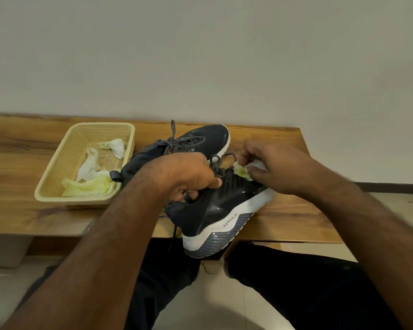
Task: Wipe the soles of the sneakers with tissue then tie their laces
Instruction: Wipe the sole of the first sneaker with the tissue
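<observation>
Crumpled tissue point(242, 172) pinched in right hand point(270, 166), near sneaker point(221, 206) gripped by left hand point(186, 177); laces point(218, 163) untied, used wipes in basket point(57, 163).

The long brown wooden table point(284, 206) looks smooth with dark grain. The pale yellow plastic basket point(57, 163) has tiny holes. The dark cloth sneaker point(224, 206) has a shiny black side patch and a ridged grey rubber sole point(222, 241). The crumpled white paper tissues point(91, 166) look soft.

Two dark sneakers point(227, 206) point(196, 141) on the wooden bench point(22, 148) — one basket point(65, 160) near its left end, with three crumpled tissues point(115, 146) point(90, 165) point(88, 188); a fourth tissue point(242, 171) is in hand.
</observation>
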